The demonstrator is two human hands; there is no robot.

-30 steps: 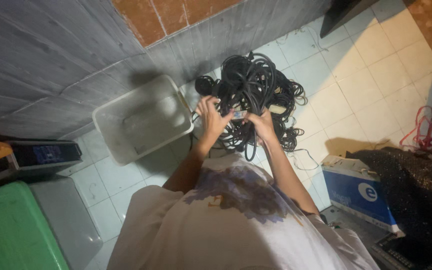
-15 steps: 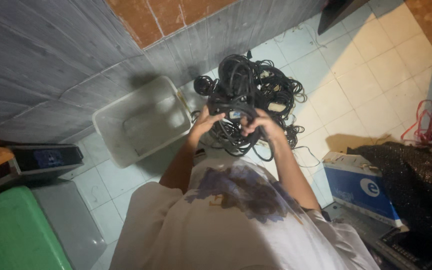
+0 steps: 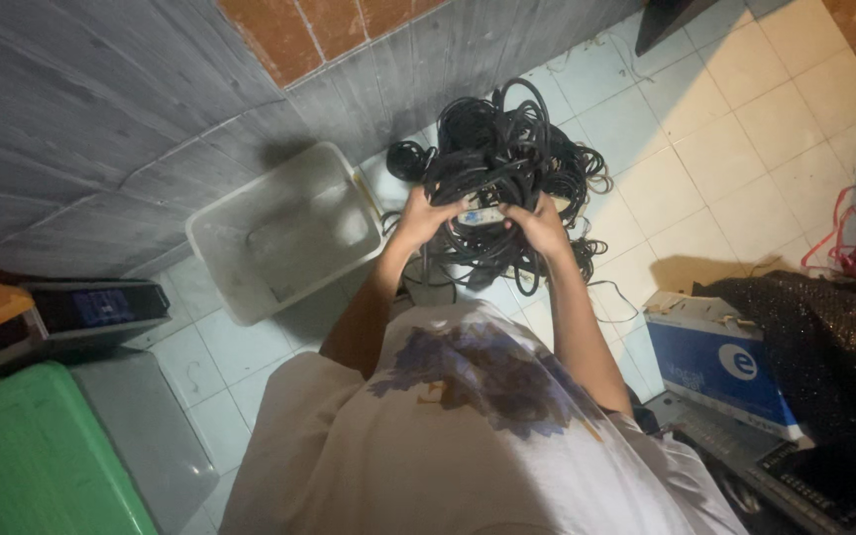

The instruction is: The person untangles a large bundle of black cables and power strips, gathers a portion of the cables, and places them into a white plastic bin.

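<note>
Black cables (image 3: 507, 168) lie in a tangled heap on the tiled floor (image 3: 705, 168) against the wall, and we grip them with both hands. Our left hand (image 3: 426, 213) and right hand (image 3: 539, 223) curl around strands, with a small white piece (image 3: 481, 214) between them; a pale plastic tub (image 3: 284, 233) sits just beside the heap.

We stand on a pale tiled floor (image 3: 735, 149). Directly on it lie a tangled heap of black cables (image 3: 507, 168), an empty white plastic tub (image 3: 284, 233) against the grey wall, a blue-and-white cardboard box (image 3: 720, 362), a green bin (image 3: 32, 461) and loose red cord (image 3: 849, 238).
</note>
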